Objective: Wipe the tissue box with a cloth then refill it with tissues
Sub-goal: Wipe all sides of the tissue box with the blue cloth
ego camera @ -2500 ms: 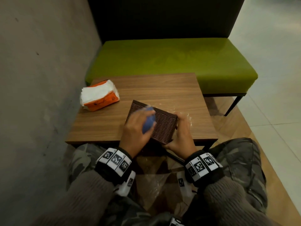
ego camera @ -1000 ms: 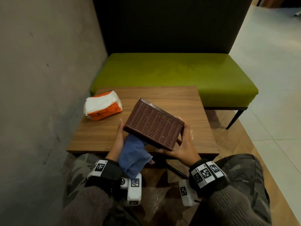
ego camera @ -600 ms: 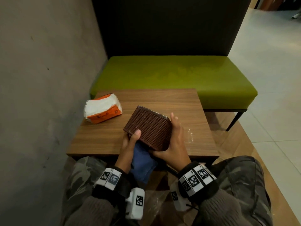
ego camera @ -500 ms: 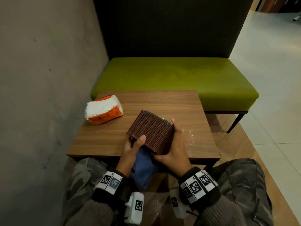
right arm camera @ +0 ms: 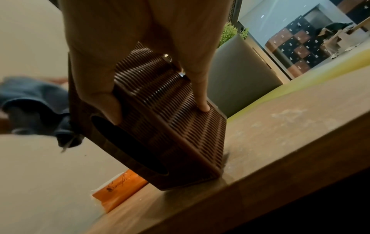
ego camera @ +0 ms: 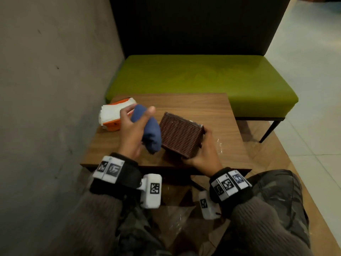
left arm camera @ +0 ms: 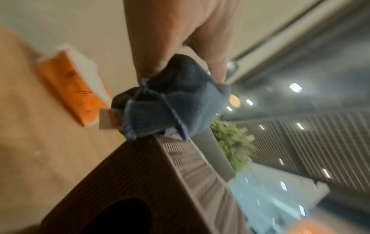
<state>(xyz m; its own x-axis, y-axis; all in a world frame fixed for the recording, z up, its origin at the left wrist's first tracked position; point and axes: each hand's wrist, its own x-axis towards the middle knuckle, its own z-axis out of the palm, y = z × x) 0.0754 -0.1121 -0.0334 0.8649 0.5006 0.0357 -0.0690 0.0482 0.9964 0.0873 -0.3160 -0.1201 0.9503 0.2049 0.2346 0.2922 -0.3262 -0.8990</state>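
Tissue pack (orange): partly legible script

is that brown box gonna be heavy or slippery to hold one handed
Probably light: the right hand alone holds the tissue box tilted on one edge. Its ribbed weave likely gives grip. The opening looks dark, so it is perhaps empty.

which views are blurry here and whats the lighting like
Head view: dim and warm, left hand and blue cloth slightly motion-smeared. Left wrist view: heavily blurred, tissue pack soft, ceiling lights streaked. Right wrist view: sharpest on the tissue box, cloth at the left edge blurred.
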